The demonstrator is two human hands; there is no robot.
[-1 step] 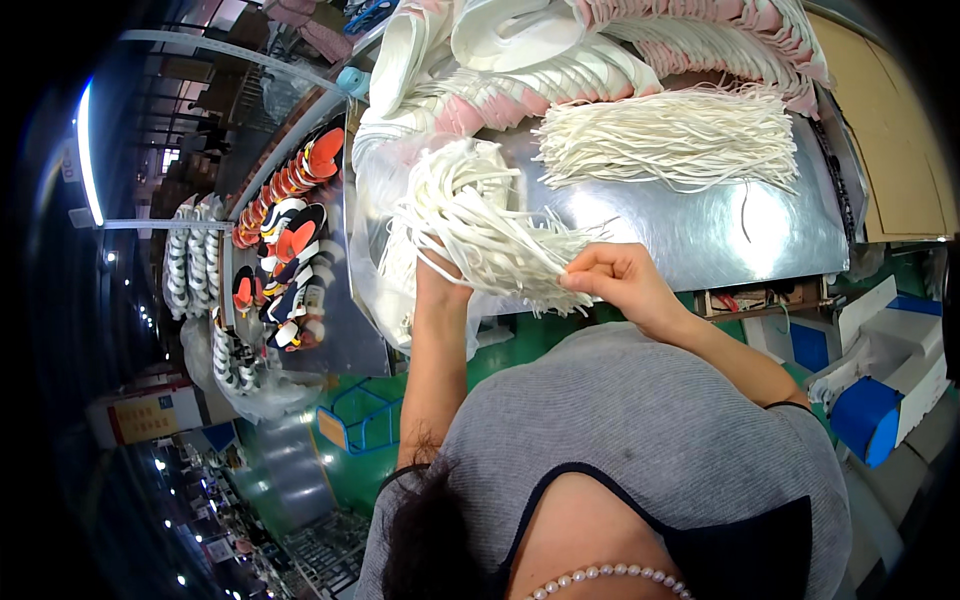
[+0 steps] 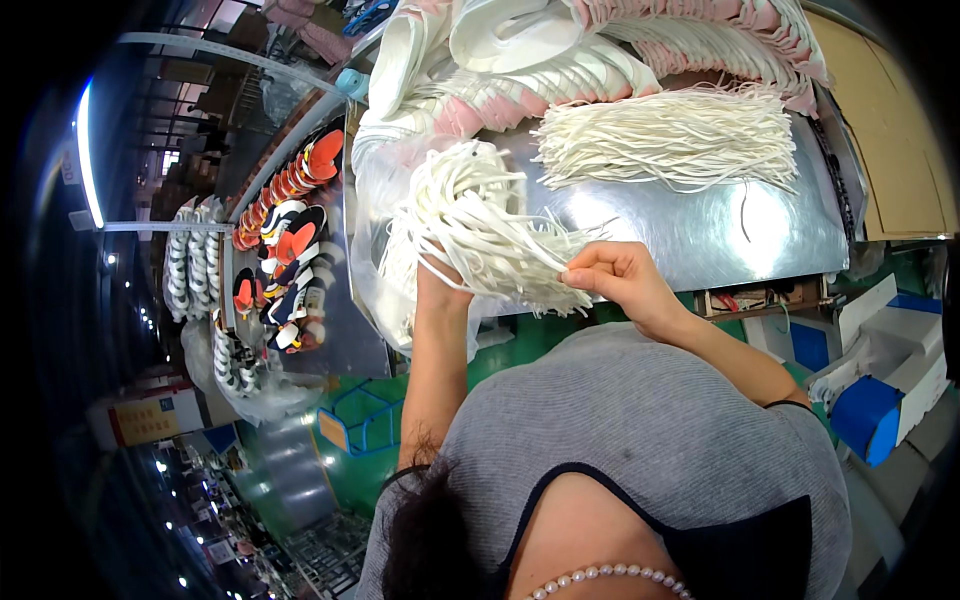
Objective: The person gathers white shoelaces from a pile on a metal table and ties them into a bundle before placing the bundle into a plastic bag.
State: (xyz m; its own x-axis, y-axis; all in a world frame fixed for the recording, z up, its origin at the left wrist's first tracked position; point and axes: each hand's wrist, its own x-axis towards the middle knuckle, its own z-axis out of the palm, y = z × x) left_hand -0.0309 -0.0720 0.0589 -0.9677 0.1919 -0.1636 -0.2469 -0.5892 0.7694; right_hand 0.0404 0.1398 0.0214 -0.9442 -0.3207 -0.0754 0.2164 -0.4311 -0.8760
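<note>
A thick, tangled bundle of white shoelaces (image 2: 465, 200) hangs over the near edge of the metal table, partly on clear plastic. My left hand (image 2: 442, 275) is in under the bundle and holds it, its fingers mostly hidden by the laces. Beside the bundle's loose right end, my right hand (image 2: 622, 283) is closed in a pinch on lace ends between thumb and forefinger. Farther back on the table lies a second pile of white laces (image 2: 670, 140), spread straight in a flat layer.
White and pink shoe parts (image 2: 560, 85) stand in long rows along the table's back. A cardboard box (image 2: 890, 140) is at the right. Orange and black shoe parts (image 2: 300, 240) line a side bench at left. A blue-framed stool (image 2: 360, 425) stands on the green floor.
</note>
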